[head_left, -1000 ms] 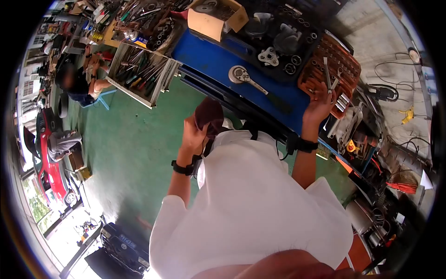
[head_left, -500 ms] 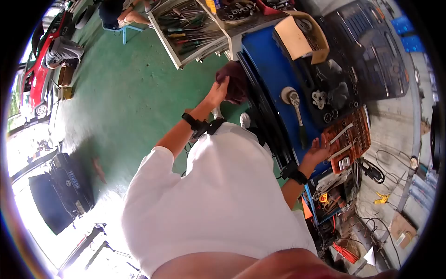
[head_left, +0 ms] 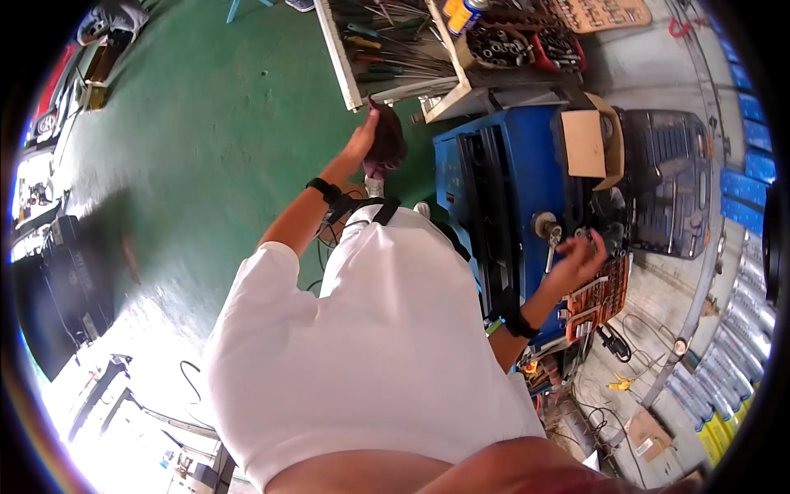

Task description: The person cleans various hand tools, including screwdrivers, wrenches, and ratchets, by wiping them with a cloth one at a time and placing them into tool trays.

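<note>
My left hand grips a dark maroon cloth, which hangs over the green floor near the blue tool cabinet. A ratchet wrench lies on the cabinet top beside a round metal piece. Over the near part of that top is my right hand, fingers apart and holding nothing. It hides part of the ratchet's handle; whether it touches the ratchet I cannot tell. An orange socket set lies just beyond this hand.
An open drawer of screwdrivers juts out at the top. A cardboard box and an open dark tool case are beyond the cabinet top. Sockets fill bins near a spray can. Cables lie at lower right.
My view has turned and shifted toward the right. My right hand has moved from beside the orange socket set to the ratchet. The cloth stays in my left hand.
</note>
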A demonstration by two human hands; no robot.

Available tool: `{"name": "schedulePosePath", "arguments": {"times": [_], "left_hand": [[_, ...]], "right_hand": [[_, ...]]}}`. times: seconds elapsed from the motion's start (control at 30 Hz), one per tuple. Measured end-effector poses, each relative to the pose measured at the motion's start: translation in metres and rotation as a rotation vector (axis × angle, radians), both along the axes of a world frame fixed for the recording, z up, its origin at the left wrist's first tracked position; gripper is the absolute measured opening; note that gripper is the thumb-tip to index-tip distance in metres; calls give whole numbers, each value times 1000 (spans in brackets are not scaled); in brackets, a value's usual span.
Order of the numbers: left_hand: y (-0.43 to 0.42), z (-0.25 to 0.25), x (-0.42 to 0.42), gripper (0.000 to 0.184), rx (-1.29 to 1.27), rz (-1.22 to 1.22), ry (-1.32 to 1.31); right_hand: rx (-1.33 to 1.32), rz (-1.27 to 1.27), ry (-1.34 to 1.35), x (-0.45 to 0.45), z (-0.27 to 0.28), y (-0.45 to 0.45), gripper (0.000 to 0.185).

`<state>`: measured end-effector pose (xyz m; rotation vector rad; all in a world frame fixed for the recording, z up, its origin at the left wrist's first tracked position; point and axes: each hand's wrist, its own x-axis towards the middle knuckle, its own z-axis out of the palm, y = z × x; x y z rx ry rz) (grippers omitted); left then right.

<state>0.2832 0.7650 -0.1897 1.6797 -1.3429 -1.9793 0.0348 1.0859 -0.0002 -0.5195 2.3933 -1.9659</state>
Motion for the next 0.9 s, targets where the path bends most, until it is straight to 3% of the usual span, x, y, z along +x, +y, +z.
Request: {"name": "schedulePosePath", "arguments": {"times": [0.1, 0.13, 0.17, 0.23, 0.3, 0.4, 0.43, 0.47, 0.5, 0.57, 0.6, 0.63, 0.67, 0.73, 0.8, 0.87, 0.9], "left_hand": [[-8, -36, 10, 80, 144, -54, 249], [-12, -27, 7, 75, 224, -72, 374], [-14, -18, 7, 75, 203, -59, 389], [-10, 22, 9, 65, 420, -48, 666], [-14, 42, 7, 63, 426, 17, 795], [-22, 44, -1, 63, 456, 87, 1100], [-32, 69, 2, 62, 310, 113, 959], [-36, 52, -3, 60, 212, 203, 923], [-38, 47, -1, 57, 183, 200, 864], [-57, 40, 10, 56, 34, 120, 753], [-58, 73, 19, 63, -43, 120, 612], [-64, 38, 12, 67, -95, 50, 491], [-74, 2, 5, 72, -138, -29, 362], [-83, 18, 9, 71, -79, -64, 247], [-92, 23, 19, 71, -346, 183, 501], [-90, 33, 20, 68, -410, 367, 485], [-88, 57, 24, 66, -371, 453, 441]], "right_hand": [[424, 515, 119, 18, 18, -68, 21], [380, 674, 76, 21, 16, -90, 22], [377, 740, 108, 28, 12, -114, 28], [433, 966, 136, 49, 6, -165, 55], [483, 1204, 381, 66, -24, -211, 83], [367, 1379, 154, 82, -86, -266, 97], [169, 1434, -69, 80, -123, -288, 97], [147, 1393, -108, 82, -133, -300, 87], [287, 1388, 18, 79, -141, -310, 76], [318, 1398, -185, 67, -182, -333, 46], [359, 1399, -233, 60, -198, -352, 37], [385, 1372, -369, 56, -201, -367, 32], [411, 1332, -505, 53, -202, -384, 30], [280, 1321, -786, 57, -183, -415, 26], [253, 1478, -772, 62, -175, -455, 28], [280, 1702, -595, 84, -131, -476, 33], [287, 1836, -602, 86, -138, -491, 39]]}}
